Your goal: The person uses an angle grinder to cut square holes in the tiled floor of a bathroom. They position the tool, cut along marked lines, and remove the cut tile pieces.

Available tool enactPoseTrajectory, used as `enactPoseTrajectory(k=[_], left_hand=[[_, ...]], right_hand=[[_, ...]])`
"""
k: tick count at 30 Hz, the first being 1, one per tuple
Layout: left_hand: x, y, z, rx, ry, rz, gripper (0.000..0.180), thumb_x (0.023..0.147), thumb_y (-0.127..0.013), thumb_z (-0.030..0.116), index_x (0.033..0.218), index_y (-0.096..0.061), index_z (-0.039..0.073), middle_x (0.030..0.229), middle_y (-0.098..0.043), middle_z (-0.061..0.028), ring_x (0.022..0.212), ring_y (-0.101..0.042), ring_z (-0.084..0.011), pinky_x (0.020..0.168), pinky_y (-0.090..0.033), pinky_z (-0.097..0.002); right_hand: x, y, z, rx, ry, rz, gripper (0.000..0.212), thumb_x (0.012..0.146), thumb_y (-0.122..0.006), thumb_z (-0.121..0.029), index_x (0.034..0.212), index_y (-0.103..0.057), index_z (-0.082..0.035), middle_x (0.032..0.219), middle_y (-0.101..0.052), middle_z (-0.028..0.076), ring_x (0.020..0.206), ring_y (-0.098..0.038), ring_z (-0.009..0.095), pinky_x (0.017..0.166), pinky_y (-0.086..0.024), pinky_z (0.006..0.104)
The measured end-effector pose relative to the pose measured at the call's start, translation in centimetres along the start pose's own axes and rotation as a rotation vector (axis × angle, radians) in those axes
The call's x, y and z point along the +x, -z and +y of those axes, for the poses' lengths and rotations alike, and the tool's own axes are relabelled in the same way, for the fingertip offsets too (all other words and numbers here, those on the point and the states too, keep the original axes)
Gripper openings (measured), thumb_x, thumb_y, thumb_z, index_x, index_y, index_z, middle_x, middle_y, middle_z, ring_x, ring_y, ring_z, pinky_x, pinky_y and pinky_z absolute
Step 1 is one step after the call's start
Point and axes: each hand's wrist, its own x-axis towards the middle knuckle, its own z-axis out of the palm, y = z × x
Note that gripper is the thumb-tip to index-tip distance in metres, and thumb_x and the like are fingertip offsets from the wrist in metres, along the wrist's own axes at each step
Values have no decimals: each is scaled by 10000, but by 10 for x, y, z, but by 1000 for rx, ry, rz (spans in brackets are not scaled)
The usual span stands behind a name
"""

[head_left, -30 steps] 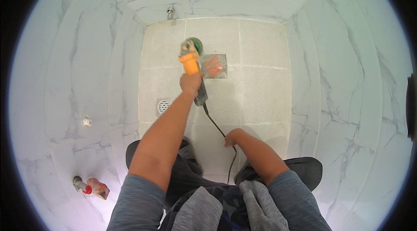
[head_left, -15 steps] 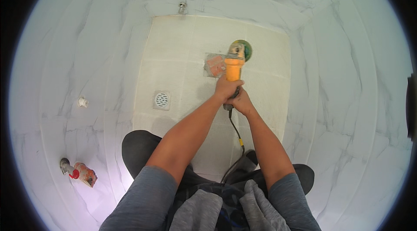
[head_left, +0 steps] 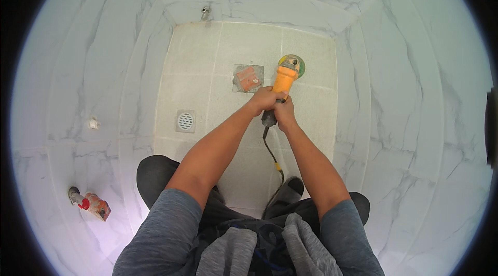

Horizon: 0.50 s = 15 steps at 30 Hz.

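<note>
- Orange-and-black angle grinder sits right of centre over pale floor tiles, head pointing away from the person, tilted slightly right.
- Green-and-yellow disc at its head, partly covered by the gear housing. Can't tell whether it touches the floor.
- Left hand: fingers closed around the body where orange meets black, thumb across the top. Fingertips mostly hidden underneath.
- Right hand: fingers wrapped on the dark rear handle from the right side, just behind the left. Exact fingertip positions can't be seen.
- Dark cord leaves the rear end, runs back toward the person's feet; yellow band partway along.
- Grey square patch in the floor, left of the grinder, with a reddish piece lying in it.
- Round slotted drain in a square surround, farther left and nearer the person.
- Metal fitting low on the far wall.
- Left wall: white fitting; nearer, a valve with a red handle.
</note>
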Motion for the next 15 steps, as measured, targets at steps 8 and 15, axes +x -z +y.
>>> enactPoseTrajectory(k=[8, 15], left_hand=[[-44, -19, -66, 271, -219, 639, 338, 938, -629, 230, 1128, -685, -43, 1095, -697, -210, 997, -671, -261, 894, -507, -375], [-93, -99, -82, 97, -166, 729, 335, 880, -766, 238, 1082, -709, -23, 1012, -716, -173, 965, -689, -271, 882, -523, -377]], right_hand=[[18, 13, -12, 94, -47, 24, 481, 738, -832, -164, 1082, -573, 51, 881, -664, 100, 744, -641, 183, 663, -520, 326], [16, 21, 8, 47, -63, 142, 397, 771, -804, -122, 1049, -563, 27, 824, -649, 100, 641, -657, 195, 573, -540, 335]])
